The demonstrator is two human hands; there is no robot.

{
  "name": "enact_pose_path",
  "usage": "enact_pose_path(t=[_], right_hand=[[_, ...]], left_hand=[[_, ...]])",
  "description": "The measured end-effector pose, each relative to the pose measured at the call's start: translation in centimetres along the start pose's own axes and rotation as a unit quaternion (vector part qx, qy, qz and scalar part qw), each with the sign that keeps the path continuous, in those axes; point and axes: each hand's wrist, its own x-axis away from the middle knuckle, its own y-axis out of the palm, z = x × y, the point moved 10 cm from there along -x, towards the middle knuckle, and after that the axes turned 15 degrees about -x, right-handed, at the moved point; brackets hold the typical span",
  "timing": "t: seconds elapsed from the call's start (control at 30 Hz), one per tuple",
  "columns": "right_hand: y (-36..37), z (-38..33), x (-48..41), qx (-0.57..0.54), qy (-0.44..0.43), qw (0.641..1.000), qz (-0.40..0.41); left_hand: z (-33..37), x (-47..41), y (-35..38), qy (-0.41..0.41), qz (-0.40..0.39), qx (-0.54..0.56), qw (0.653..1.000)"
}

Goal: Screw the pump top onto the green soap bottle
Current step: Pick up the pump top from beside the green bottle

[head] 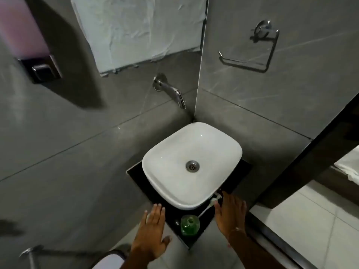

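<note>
The green soap bottle [190, 226] stands upright on the black counter [174, 216] in front of the sink, with its neck uncovered. The white pump top [213, 200] lies on the counter beside the sink's front right edge, its tube pointing toward the bottle. My right hand [230, 214] hovers flat just right of the pump top, fingers apart, holding nothing. My left hand [153, 235] is spread flat to the left of the bottle, apart from it and holding nothing.
A white square sink [213, 144] fills most of the small counter in the wall corner. A chrome tap [171, 92] juts from the wall above it. A metal holder [256, 49] hangs on the right wall. A dark door frame [310, 162] stands at right.
</note>
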Motion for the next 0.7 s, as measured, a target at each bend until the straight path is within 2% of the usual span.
enact_pose_path(t=[0.1,0.13,0.2,0.27,0.4,0.7], right_hand=[[2.5,3.5,-0.7,0.051,0.073,0.994,-0.065],[3.1,4.8,-0.9,0.046,0.116,0.988,-0.089],[4.3,6.3,-1.3,0.009,0.193,0.974,-0.117],[5.1,6.8,-1.8,-0.018,0.240,0.962,-0.126],[6.2,7.3,-3.2,-0.047,0.272,0.953,-0.125],[9.3,8.9,-4.9,-0.099,0.329,0.930,-0.133]], left_hand=[[1.6,-0.9,3.3,-0.016,-0.067,0.037,0.997],[2.5,-0.8,4.2,0.000,-0.082,0.021,0.996],[3.3,-1.6,6.4,-0.015,-0.060,0.070,0.996],[4.3,-2.3,8.8,-0.001,-0.116,0.110,0.987],[5.3,-3.2,10.2,-0.017,-0.126,0.143,0.982],[5.3,-4.7,10.7,-0.070,-0.090,0.212,0.971]])
